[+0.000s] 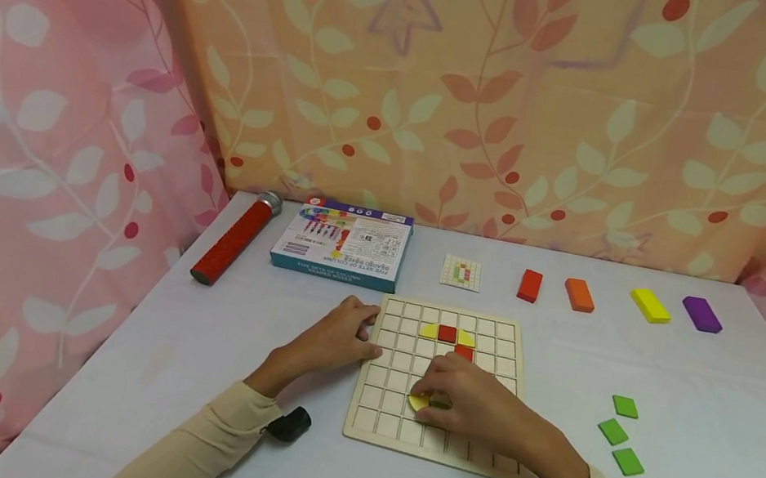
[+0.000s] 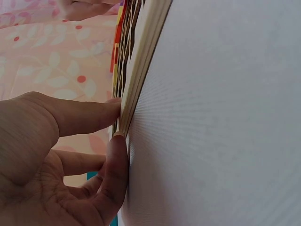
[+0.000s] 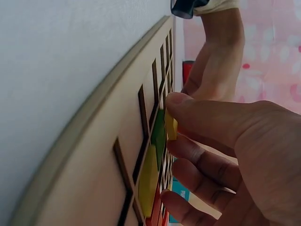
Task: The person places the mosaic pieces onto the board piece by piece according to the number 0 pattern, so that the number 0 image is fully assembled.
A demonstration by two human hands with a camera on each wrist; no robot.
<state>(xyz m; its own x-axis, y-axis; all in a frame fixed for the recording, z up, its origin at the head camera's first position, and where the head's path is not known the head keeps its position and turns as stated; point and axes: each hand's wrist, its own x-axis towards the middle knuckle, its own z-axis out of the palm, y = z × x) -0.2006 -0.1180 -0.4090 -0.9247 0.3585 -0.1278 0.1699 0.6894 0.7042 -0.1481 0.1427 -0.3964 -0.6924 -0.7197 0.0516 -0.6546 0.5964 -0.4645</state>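
A wooden grid board (image 1: 376, 421) lies on the table, and my left hand (image 1: 337, 337) holds its left edge, thumb and index fingertips against the rim in the left wrist view. Over the lower middle of the board, my right hand (image 1: 471, 394) pinches a yellow tile with a curved side (image 3: 171, 124) between thumb and index finger, right at the grid. A green tile (image 3: 159, 134) sits in the grid beside it. Near the top of the grid, a red square tile (image 1: 446, 334) lies between two yellow curved tiles, with another red tile (image 1: 463, 352) below. Other cells are hidden under my right hand.
Three green tiles (image 1: 613, 431) lie right of the board. Behind it stand a small pattern card (image 1: 461, 273) and red (image 1: 529, 286), orange (image 1: 579, 295), yellow (image 1: 650, 305) and purple (image 1: 702, 315) blocks. A boxed set (image 1: 343, 245) and a red tube (image 1: 234, 241) are at the back left.
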